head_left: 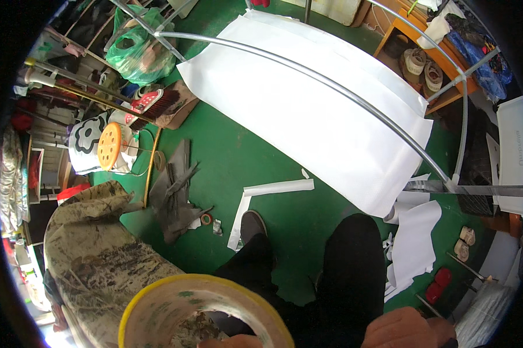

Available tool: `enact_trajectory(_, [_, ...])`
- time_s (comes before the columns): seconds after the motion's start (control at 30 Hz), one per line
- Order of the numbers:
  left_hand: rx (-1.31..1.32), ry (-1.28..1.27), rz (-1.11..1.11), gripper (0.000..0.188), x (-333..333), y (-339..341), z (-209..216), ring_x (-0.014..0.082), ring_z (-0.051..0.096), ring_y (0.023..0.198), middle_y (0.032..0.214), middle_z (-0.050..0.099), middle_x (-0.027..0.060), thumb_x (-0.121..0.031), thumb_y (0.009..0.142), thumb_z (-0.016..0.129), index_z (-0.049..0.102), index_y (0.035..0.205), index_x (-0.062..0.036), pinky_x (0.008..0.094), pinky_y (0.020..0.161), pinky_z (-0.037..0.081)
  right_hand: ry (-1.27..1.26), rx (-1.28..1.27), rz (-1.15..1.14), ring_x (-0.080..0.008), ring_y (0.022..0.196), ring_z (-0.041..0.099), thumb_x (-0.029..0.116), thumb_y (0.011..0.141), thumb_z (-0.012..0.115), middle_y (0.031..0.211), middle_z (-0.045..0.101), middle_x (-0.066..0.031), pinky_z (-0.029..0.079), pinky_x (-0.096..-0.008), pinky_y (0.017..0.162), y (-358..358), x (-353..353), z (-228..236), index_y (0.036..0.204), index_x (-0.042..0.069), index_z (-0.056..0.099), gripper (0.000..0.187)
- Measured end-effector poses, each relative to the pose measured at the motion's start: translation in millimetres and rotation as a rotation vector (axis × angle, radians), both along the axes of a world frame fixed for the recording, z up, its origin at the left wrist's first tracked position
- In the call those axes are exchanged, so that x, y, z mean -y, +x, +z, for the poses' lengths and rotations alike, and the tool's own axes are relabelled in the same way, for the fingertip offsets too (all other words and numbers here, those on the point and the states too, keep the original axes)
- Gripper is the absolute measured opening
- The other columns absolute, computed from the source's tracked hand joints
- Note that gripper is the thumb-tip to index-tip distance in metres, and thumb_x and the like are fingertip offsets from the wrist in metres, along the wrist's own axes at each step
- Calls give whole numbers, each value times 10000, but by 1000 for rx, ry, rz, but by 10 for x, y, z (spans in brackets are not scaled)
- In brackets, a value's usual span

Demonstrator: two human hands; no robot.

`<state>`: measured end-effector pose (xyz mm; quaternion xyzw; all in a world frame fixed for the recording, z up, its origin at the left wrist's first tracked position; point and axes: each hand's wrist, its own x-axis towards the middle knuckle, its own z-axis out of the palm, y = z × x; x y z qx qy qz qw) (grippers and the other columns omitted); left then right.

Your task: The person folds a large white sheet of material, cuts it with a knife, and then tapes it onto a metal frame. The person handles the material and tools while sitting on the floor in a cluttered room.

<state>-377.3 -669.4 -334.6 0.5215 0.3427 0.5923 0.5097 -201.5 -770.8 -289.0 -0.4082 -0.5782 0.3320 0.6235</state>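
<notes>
A big roll of tape (151, 307) with a yellow rim and a pale cardboard core looms close at the lower edge. Fingers of my left hand (231, 342) show inside its ring, closed on the roll. The camouflage sleeve (99, 243) rises on the left beside it. At the lower right edge is my right hand (402, 328), its fingers curled; whatever they may hold is out of sight. Beyond my knees a wide white sheet (314, 98) lies across the floor, under a curved grey metal tube (308, 66).
White strips (279, 187) and dark grey scraps (177, 194) lie on the green floor (226, 139), near a small tape roll (206, 218). Cut white pieces (415, 243) are at right, with red slippers (438, 284). A broom (157, 107) and a green bag (136, 55) stand far left.
</notes>
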Motion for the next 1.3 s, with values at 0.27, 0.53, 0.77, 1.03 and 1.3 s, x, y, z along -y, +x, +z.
enact_trajectory(0.27, [-7,25,12,1034,-36,56,2,234,648,867,1425,436,193,-16,803,765,65,1559,-104,312,690,574,124,88,-86,-89,453,407,114,861,697,943,768,-193,244,-271,420,3,-21,50,1083,35,554,275])
enact_trajectory(0.53, [-2,42,29,982,-28,20,44,234,649,838,1383,444,186,-43,797,771,109,1519,-99,318,706,575,200,-49,-155,-117,472,476,116,895,656,855,763,-190,270,-275,410,-110,-47,99,1057,15,553,217])
enact_trajectory(0.77, [-15,58,40,937,-19,29,44,234,649,813,1347,451,180,-67,792,777,148,1485,-95,324,721,576,204,-161,-87,-138,495,502,134,925,645,858,769,-181,303,-283,425,-132,-7,39,1032,33,546,178])
enact_trajectory(1.03, [-44,71,72,886,-29,42,93,233,650,784,1305,458,172,-95,786,783,192,1445,-90,331,737,577,196,-137,-103,-137,513,499,179,964,625,858,770,-165,320,-284,443,-171,-16,-25,1056,54,525,184])
enact_trajectory(1.3, [-126,10,134,837,-50,339,251,233,651,755,1263,466,165,-122,779,789,236,1406,-85,338,753,578,-198,161,-165,-169,590,549,92,794,798,834,724,-103,389,-309,503,-64,-77,31,960,48,651,225])
